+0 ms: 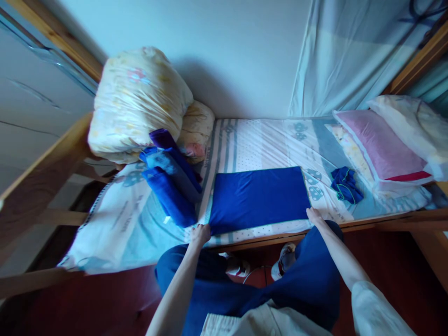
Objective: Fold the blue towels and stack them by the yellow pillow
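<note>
A blue cloth (259,198) lies spread out as a flat rectangle on the bed, near its front edge. My left hand (200,234) is closed on the cloth's near left corner. At the near right corner, my right hand (314,216) pinches the cloth's edge. Several rolled cloths (171,198), blue and dark purple, lie stacked just left of the spread cloth. A crumpled dark blue cloth with green edging (346,185) lies to the right, apart from my right hand.
A large folded quilt (140,102) and a pillow (196,128) are at the back left. Pink and white pillows (385,144) lie at the right end. A wooden rail (45,182) borders the left end; a curtain (336,60) hangs behind.
</note>
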### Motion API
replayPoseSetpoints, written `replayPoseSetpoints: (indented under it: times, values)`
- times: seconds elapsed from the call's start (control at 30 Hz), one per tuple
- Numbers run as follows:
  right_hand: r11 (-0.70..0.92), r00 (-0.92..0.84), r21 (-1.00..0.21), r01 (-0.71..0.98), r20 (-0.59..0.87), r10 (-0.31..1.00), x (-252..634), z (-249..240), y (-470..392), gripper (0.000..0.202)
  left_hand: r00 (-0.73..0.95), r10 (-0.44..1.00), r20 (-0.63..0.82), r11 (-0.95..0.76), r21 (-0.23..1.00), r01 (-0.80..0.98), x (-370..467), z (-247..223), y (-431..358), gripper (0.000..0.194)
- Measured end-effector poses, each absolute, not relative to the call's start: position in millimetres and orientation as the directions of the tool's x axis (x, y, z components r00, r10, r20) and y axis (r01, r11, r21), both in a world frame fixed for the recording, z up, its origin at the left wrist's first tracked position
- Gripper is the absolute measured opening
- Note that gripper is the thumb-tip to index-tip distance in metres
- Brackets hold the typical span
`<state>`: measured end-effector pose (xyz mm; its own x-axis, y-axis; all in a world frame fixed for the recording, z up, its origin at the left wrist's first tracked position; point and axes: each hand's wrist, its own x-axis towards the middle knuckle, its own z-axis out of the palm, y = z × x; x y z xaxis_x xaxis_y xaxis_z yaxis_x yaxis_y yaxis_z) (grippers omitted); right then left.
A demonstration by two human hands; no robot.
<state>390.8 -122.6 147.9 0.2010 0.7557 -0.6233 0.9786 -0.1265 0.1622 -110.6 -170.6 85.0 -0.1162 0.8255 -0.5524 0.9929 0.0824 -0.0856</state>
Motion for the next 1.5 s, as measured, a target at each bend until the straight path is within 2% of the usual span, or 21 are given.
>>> replayPoseSetpoints:
  times: [0.07, 0.2, 0.27, 0.3, 0.37, 0.43, 0.53, 0.6, 0.8, 1.0, 1.2, 1.5]
  values:
    - [-0.106, 0.176, 0.146, 0.984, -0.644, 0.745, 385.7, 147.6, -119.7, 0.032, -0.064, 0.877, -0.476, 0.066, -0.014, 0.998, -102.8, 83.7, -161.6, 0.035]
    - [-0.064, 0.112, 0.098, 0.993, -0.636, 0.763, 351.7, 140.8, -112.1, 0.033, -0.003, 0.995, -0.101, 0.026, 0.233, 0.972, -53.7, 66.5, -142.0, 0.044]
    - [-0.038, 0.050, 0.032, 0.999, -0.603, 0.796, 322.9, 132.5, -109.4, 0.036, -0.017, 1.000, 0.022, 0.009, 0.344, 0.939, -19.0, 49.4, -137.6, 0.047]
    - [-0.020, 0.005, -0.021, 1.000, -0.572, 0.820, 306.6, 126.6, -108.9, 0.039, -0.031, 0.999, 0.043, 0.012, 0.390, 0.921, -2.8, 39.6, -137.8, 0.049]
    - [0.051, -0.161, -0.269, 0.962, -0.404, 0.900, 272.3, 111.3, -109.6, 0.045, -0.063, 0.997, 0.048, 0.034, 0.462, 0.886, 21.7, 19.3, -142.7, 0.052]
    - [0.160, -0.297, -0.475, 0.865, -0.227, 0.928, 237.2, 91.6, -112.0, 0.049, -0.083, 0.994, 0.066, 0.038, 0.507, 0.861, 32.7, 0.6, -151.0, 0.054]
    - [0.222, -0.329, -0.641, 0.735, -0.050, 0.943, 184.8, 57.4, -116.1, 0.053, -0.096, 0.984, 0.147, -0.001, 0.551, 0.834, 29.2, -21.6, -161.2, 0.056]
    - [0.207, -0.293, -0.692, 0.692, -0.008, 0.956, 153.0, 34.4, -117.6, 0.055, -0.111, 0.978, 0.174, -0.010, 0.578, 0.816, 22.3, -32.3, -163.6, 0.057]
    - [0.286, -0.372, -0.738, 0.611, 0.051, 0.927, 114.6, -12.2, -120.6, 0.053, -0.114, 0.981, 0.159, -0.006, 0.606, 0.795, 17.0, -42.4, -163.6, 0.057]
    - [0.370, -0.461, -0.716, 0.592, 0.076, 0.884, 150.5, -13.4, -115.3, 0.059, -0.142, 0.984, 0.110, 0.051, 0.586, 0.809, 23.8, -24.9, -161.8, 0.059]
    - [0.331, -0.414, -0.669, 0.665, 0.038, 0.910, 197.8, -4.1, -110.1, 0.059, -0.130, 0.986, 0.103, 0.053, 0.543, 0.838, 25.4, -13.9, -160.6, 0.059]
    - [0.264, -0.301, -0.626, 0.734, 0.049, 0.952, 263.9, -1.8, -105.3, 0.054, -0.136, 0.988, 0.076, 0.071, 0.559, 0.826, 26.7, -11.2, -161.0, 0.060]
